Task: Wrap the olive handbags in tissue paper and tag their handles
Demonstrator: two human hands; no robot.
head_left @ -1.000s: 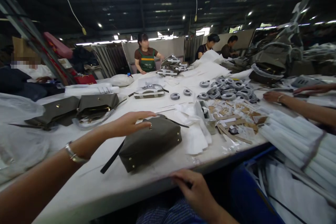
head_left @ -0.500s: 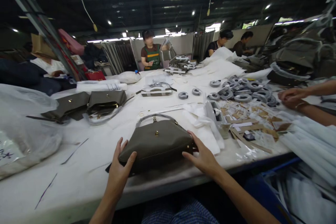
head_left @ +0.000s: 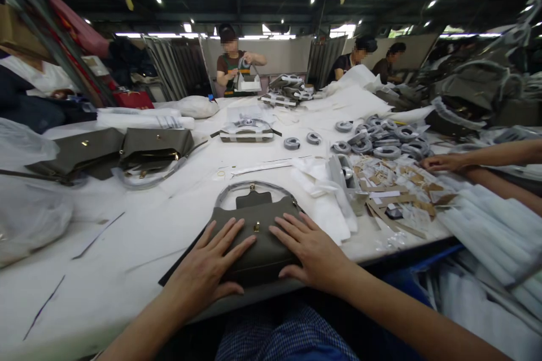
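A dark olive handbag (head_left: 259,211) lies at the table's front edge, its plastic-wrapped handle (head_left: 231,187) pointing away from me. A gold clasp sits in the middle of its front panel, and a small flap shows inside the handle loop. My left hand (head_left: 212,262) rests flat on the left part of the panel, fingers spread. On the right part lies my right hand (head_left: 311,248), also flat with fingers apart. Beneath the left forearm a dark strap sticks out to the left. The bag's lower edge is partly hidden by my hands.
Two olive handbags (head_left: 154,146) lie at left beside clear plastic. Further back is another wrapped bag (head_left: 247,134). Grey wrapped coils (head_left: 387,152) pile up at right, near a narrow box (head_left: 341,177) and paper scraps. A co-worker's hand (head_left: 442,162) reaches in from the right; others work behind.
Both my hands have moved from the bag's sides onto its front panel. The bag now lies flatter, with the flap showing. Across the table a co-worker now holds up a bag.
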